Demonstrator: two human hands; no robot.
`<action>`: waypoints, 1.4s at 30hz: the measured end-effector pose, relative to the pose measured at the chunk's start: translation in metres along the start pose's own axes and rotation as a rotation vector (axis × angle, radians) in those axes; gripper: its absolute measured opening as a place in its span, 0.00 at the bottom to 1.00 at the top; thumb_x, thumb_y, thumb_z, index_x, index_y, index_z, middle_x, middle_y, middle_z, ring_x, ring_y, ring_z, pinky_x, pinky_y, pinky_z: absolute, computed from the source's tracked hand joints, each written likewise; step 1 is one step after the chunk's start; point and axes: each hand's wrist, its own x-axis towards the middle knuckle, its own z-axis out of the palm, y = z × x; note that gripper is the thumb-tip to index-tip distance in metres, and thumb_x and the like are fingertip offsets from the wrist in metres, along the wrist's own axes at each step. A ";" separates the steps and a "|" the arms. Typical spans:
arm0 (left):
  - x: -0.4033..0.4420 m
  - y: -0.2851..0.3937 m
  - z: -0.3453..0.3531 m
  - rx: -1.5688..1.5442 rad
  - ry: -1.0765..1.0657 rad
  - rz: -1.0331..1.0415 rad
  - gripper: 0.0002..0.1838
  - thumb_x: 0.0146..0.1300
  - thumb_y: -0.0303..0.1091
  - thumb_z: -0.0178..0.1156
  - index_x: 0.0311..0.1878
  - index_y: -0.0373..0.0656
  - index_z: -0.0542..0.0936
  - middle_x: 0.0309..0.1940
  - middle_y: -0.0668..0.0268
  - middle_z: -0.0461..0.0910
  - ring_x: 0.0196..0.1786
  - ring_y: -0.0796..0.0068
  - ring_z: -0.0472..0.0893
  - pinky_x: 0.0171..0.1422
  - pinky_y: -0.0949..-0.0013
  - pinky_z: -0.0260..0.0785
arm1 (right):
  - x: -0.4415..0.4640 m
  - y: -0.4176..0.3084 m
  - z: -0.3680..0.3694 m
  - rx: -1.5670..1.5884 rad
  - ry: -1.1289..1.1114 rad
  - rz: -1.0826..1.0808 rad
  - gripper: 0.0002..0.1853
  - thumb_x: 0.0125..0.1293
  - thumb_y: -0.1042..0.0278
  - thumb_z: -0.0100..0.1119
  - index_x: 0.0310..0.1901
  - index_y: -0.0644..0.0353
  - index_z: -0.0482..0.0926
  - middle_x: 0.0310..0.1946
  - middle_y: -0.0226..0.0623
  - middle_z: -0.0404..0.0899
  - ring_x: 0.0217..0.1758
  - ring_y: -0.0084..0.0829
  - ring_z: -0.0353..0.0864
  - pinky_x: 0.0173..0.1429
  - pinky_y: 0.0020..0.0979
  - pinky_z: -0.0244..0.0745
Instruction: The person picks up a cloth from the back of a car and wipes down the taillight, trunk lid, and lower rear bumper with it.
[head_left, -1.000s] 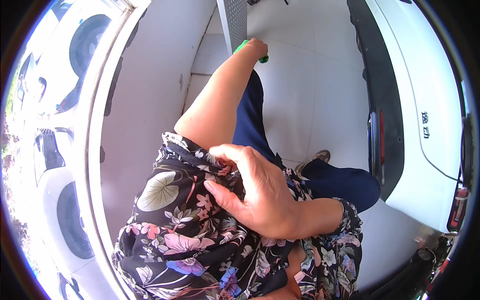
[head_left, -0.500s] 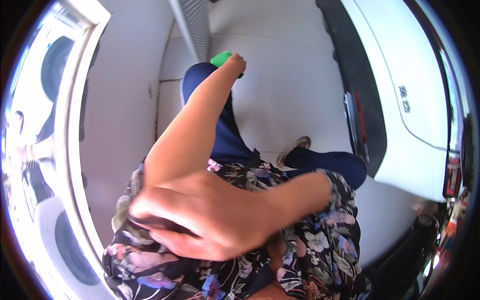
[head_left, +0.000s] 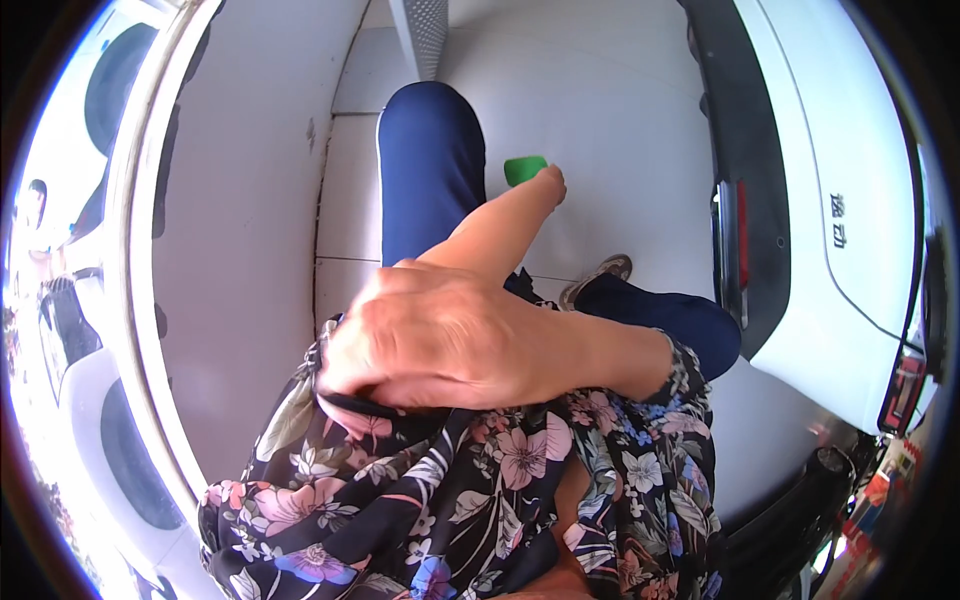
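My left arm reaches out over the floor, and my left hand (head_left: 555, 186) is closed on a flat green thing (head_left: 525, 170) whose kind I cannot make out. Across my body lies my right hand (head_left: 430, 335), with its fingers curled at the left upper arm. It grips the black floral sleeve (head_left: 310, 375) there; a dark fold or strip shows under the fingertips, which are partly hidden. The rest of the floral blouse (head_left: 520, 470) hangs loosely below both arms.
A white car's rear (head_left: 830, 230) with a dark bumper (head_left: 745, 150) stands on the right. On the left is a pale wall (head_left: 240, 200) under a bright window frame (head_left: 135, 260). A perforated metal panel (head_left: 425, 40) stands ahead on the tiled floor (head_left: 600, 100). Dark wheeled equipment (head_left: 800, 510) is at lower right.
My left hand has swung right and nearer with the green thing, away from the knee. My right hand has moved slightly up and right, still at the left sleeve.
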 end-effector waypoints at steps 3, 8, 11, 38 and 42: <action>-0.011 0.029 -0.013 -0.136 0.052 0.020 0.15 0.64 0.41 0.57 0.49 0.48 0.84 0.51 0.65 0.83 0.56 0.65 0.79 0.56 0.62 0.70 | 0.005 0.007 -0.001 0.025 -0.101 0.104 0.09 0.52 0.72 0.65 0.28 0.56 0.72 0.30 0.28 0.77 0.40 0.33 0.77 0.42 0.32 0.73; -0.017 0.069 -0.013 -0.174 0.077 0.102 0.14 0.64 0.40 0.56 0.49 0.47 0.84 0.51 0.65 0.83 0.55 0.65 0.80 0.56 0.62 0.70 | -0.008 0.016 0.011 0.236 0.037 -0.036 0.17 0.64 0.56 0.64 0.27 0.61 0.76 0.29 0.33 0.78 0.37 0.35 0.78 0.42 0.34 0.72; -0.013 0.080 -0.006 -0.160 0.077 0.130 0.14 0.64 0.40 0.56 0.49 0.46 0.83 0.51 0.65 0.83 0.55 0.64 0.80 0.57 0.61 0.70 | -0.007 0.012 0.010 0.273 -0.056 -0.012 0.12 0.66 0.60 0.62 0.36 0.61 0.82 0.38 0.37 0.82 0.45 0.37 0.81 0.49 0.34 0.75; 0.012 0.110 -0.048 -0.363 0.329 0.136 0.15 0.65 0.40 0.51 0.46 0.44 0.82 0.50 0.60 0.82 0.51 0.58 0.80 0.57 0.58 0.72 | -0.004 0.016 0.005 0.127 -0.216 -0.221 0.10 0.53 0.69 0.65 0.34 0.59 0.75 0.33 0.31 0.78 0.37 0.39 0.80 0.38 0.34 0.76; 0.002 0.070 -0.057 -0.200 0.206 0.110 0.16 0.66 0.39 0.52 0.49 0.43 0.82 0.53 0.59 0.81 0.54 0.56 0.78 0.60 0.59 0.71 | -0.038 0.032 -0.034 -0.391 -0.188 -0.089 0.07 0.56 0.66 0.62 0.36 0.54 0.79 0.38 0.31 0.80 0.43 0.37 0.80 0.46 0.36 0.78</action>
